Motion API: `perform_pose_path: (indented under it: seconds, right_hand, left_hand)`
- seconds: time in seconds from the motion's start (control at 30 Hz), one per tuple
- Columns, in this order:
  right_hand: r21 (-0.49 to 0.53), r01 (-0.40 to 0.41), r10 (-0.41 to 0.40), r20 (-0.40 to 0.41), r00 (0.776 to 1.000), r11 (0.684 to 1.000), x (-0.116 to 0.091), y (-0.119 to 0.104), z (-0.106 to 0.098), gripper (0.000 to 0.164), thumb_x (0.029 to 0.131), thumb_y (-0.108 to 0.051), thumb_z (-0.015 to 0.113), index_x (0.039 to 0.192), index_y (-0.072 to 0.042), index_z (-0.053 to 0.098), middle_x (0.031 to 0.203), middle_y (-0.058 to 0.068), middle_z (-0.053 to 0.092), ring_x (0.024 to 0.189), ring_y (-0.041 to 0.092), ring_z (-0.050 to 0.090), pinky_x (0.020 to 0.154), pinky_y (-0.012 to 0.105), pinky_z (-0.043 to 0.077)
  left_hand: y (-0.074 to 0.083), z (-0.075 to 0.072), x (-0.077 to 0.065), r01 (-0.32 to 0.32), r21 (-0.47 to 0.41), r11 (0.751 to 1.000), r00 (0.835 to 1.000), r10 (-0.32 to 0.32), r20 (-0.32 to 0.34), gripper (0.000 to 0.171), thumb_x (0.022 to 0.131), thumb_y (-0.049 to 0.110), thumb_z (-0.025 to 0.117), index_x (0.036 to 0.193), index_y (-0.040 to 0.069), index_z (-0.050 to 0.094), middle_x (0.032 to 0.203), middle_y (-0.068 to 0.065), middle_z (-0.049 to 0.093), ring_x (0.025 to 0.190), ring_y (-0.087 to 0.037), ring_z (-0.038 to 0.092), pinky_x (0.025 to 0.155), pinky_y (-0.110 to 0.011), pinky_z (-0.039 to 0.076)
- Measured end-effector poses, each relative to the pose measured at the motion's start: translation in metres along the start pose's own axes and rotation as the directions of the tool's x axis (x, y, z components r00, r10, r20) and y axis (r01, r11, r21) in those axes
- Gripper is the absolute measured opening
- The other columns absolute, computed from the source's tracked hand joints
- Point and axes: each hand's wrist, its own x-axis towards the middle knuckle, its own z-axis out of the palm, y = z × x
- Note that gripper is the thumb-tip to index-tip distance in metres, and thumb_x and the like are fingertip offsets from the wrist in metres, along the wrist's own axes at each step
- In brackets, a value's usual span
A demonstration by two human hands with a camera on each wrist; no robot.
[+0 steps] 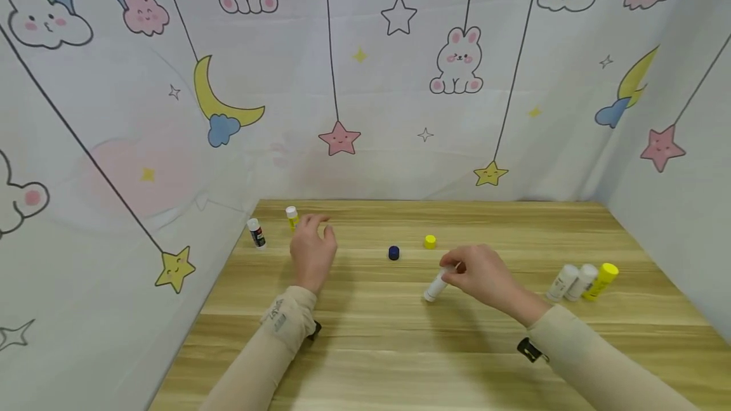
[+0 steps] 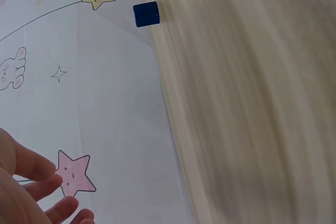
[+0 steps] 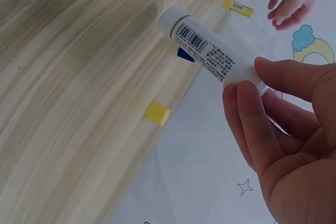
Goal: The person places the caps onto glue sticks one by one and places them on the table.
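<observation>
A person's right hand (image 1: pixel 482 276) pinches one end of a white tube (image 1: pixel 437 286) between thumb and fingertips over the middle-right of a wood-grain table (image 1: pixel 365 360), the grip narrowed to the tube's width. The tube's long axis leans at a slant in the head view: the gripped end sits high and to the right, while the free end points down and left, away from the palm. Whether that lower end touches the wood cannot be told. Seen from the right wrist, the axis runs diagonally from the fingertips to the upper left, the barcode side facing the camera. The left hand (image 1: pixel 314 247), loosely bent with thumb and fingers apart, holds nothing near a yellow-labelled stick (image 1: pixel 293 219) and a dark-labelled stick (image 1: pixel 257 234) at the table's far left. Beyond the white tube sit a dark blue cap (image 1: pixel 394 253) and a yellow cap (image 1: pixel 430 242), apart from each other. At right, two pale tubes (image 1: pixel 563 282) and a yellow tube (image 1: pixel 602 281) stand side by side.
</observation>
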Motion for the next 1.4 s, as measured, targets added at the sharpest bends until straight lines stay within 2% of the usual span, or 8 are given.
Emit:
perform_pose_path:
  seconds: [0.3,0.63,1.07,1.4]
  right_hand:
    - [-0.022,-0.013,0.013,0.013,1.0,1.0,-0.009,0.007,-0.008,0.013,0.086,-0.012,0.08,0.099,-0.01,0.078,0.093,-0.001,0.074,0.074,0.007,0.066,0.063,0.026,0.054]
    - [-0.058,-0.029,0.03,0.013,0.999,0.998,-0.019,0.021,-0.019,0.013,0.086,-0.01,0.08,0.099,-0.01,0.078,0.094,0.0,0.074,0.076,0.009,0.067,0.063,0.026,0.055]
    - [-0.099,-0.067,0.074,0.061,0.995,0.993,-0.029,0.034,-0.033,0.016,0.086,-0.011,0.08,0.101,-0.009,0.078,0.095,0.001,0.073,0.077,0.01,0.066,0.063,0.027,0.055]
    - [-0.132,-0.065,0.073,0.053,0.996,0.989,-0.039,0.044,-0.042,0.016,0.085,-0.01,0.08,0.101,-0.007,0.077,0.095,0.003,0.074,0.076,0.011,0.066,0.063,0.027,0.055]
  left_hand:
    - [-0.004,0.004,0.003,0.031,-0.001,1.0,1.0,-0.031,-0.001,0.017,0.088,0.002,0.069,0.104,0.005,0.074,0.108,-0.011,0.065,0.092,-0.033,0.064,0.077,-0.046,0.051]
    - [-0.016,0.003,0.007,0.117,-0.017,0.993,0.993,-0.117,-0.015,0.022,0.09,0.005,0.07,0.111,0.005,0.073,0.11,-0.014,0.063,0.098,-0.035,0.062,0.083,-0.05,0.049]
    - [-0.031,0.005,0.015,0.167,-0.004,0.986,0.982,-0.167,-0.083,0.024,0.09,0.007,0.069,0.114,0.007,0.071,0.119,-0.015,0.056,0.112,-0.037,0.052,0.089,-0.056,0.046]
    - [-0.043,0.007,0.019,0.211,-0.011,0.977,0.97,-0.211,-0.122,0.024,0.089,0.006,0.07,0.113,0.006,0.07,0.125,-0.014,0.052,0.121,-0.037,0.047,0.085,-0.057,0.046]
